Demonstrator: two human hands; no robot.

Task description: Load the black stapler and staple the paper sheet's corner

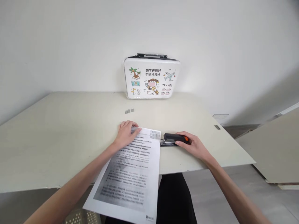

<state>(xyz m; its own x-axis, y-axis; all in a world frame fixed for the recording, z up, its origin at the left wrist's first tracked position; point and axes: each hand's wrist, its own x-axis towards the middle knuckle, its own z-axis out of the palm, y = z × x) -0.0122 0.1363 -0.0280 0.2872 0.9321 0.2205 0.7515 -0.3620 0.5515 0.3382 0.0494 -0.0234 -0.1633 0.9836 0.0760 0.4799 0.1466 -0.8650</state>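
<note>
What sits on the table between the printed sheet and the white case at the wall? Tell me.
In the head view, small staple strips lie on the table between the printed sheet and the white case; otherwise bare tabletop.

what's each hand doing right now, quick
Left hand: open, flat on the top corner of the paper.
Right hand: resting on the stapler, fingers draped over it, not lifting.

white wall (70, 37), cream table (58, 133), grey floor (221, 199)

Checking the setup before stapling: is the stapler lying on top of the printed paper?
No, the stapler lies on the table beside the paper, under the right hand.
</note>
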